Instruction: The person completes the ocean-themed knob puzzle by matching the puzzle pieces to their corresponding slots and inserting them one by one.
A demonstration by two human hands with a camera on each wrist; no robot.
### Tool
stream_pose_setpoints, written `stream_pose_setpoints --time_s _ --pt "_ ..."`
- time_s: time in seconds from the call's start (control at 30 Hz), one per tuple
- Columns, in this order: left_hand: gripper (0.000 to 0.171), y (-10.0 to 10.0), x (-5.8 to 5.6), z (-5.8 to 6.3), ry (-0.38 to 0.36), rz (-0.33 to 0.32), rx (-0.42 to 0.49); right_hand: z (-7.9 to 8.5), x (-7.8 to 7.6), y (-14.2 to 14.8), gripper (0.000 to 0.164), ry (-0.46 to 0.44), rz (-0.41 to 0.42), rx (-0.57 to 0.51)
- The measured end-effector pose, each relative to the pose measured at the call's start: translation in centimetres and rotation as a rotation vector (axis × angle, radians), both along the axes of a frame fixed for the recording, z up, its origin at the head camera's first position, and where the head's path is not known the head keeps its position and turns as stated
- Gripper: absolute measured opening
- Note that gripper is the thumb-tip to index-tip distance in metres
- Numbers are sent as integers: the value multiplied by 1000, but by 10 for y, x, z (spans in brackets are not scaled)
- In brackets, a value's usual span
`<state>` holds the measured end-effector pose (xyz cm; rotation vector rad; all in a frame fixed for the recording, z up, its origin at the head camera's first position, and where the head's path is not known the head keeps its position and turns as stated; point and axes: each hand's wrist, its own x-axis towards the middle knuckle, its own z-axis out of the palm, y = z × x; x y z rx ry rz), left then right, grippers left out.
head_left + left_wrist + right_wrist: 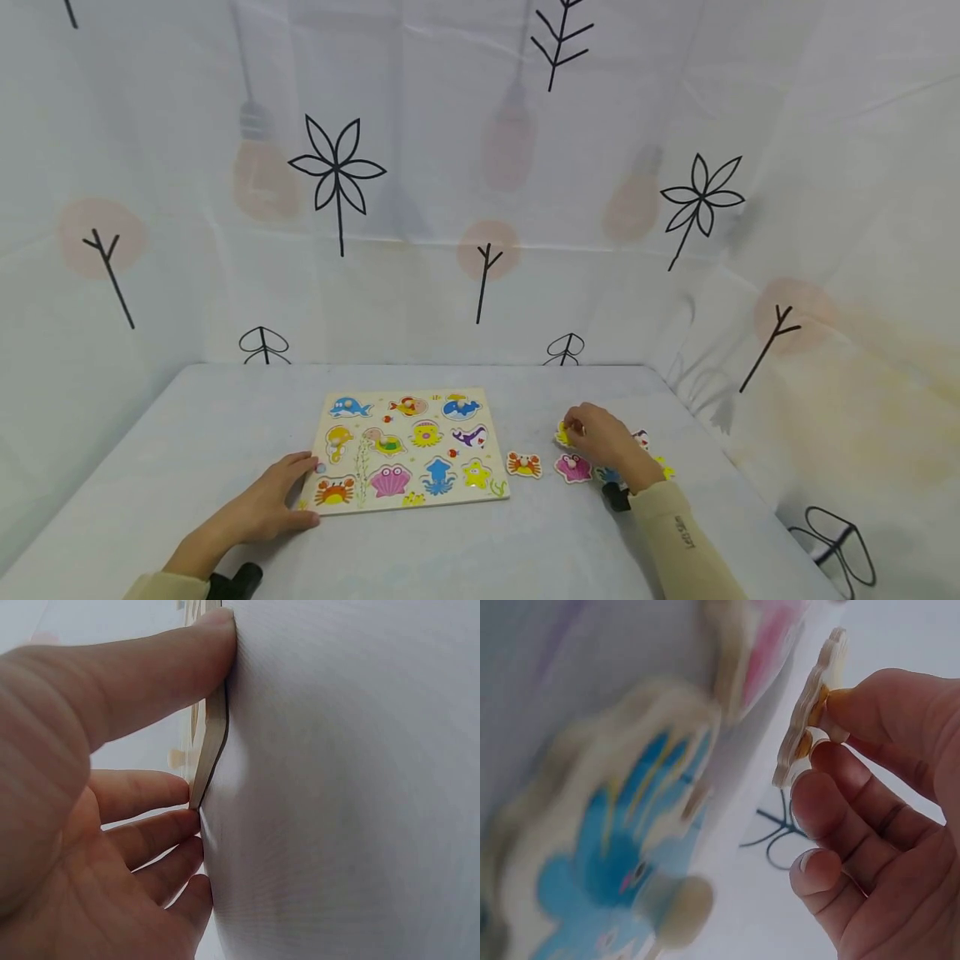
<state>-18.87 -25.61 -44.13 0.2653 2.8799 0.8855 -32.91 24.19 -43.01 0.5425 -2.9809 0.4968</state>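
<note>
My left hand (262,502) rests at the near left corner of the wooden puzzle board (474,498), which shows colourful sea animals. Its thumb touches the front edge and its fingertips meet the left side edge, as the left wrist view shows. To the right of the board, my right hand (603,435) pinches a yellow wooden puzzle piece (810,712) by its knob. That piece has a scalloped edge and is partly hidden behind the fingers. Close to this hand lie a pink shell piece (573,469) and a blue piece with a wooden knob (607,847).
An orange crab piece (524,465) lies between the board and the pink shell. Under and beyond the right wrist, a yellow piece (664,467) and a purple and white piece (641,438) are partly covered. Patterned cloth (420,283) hangs behind the white table (420,558).
</note>
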Motion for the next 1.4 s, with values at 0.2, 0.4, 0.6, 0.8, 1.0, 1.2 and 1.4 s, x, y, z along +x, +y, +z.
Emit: stream_pose_setpoints --time_s 0.2,0.4,0.6,0.8,1.0,1.2,1.4 --pt "88 0 0 2 -1 1 1 1 3 -14 9 9 30 -46" --pt "88 0 0 3 -2 3 1 3 7 -28 9 -45 41 -70" --pt "89 1 0 2 -13 9 -5 1 6 -40 8 -82 47 -73" --pt "89 1 -1 1 -12 5 12 3 8 -54 7 -63 117 -74" --pt "89 1 -1 1 -16 11 14 7 7 -71 9 -80 145 -78" --pt "88 0 0 -1 -15 10 17 10 5 -95 10 -89 171 -60" --pt "90 0 0 -1 -22 15 13 15 3 -120 11 -79 242 -47"
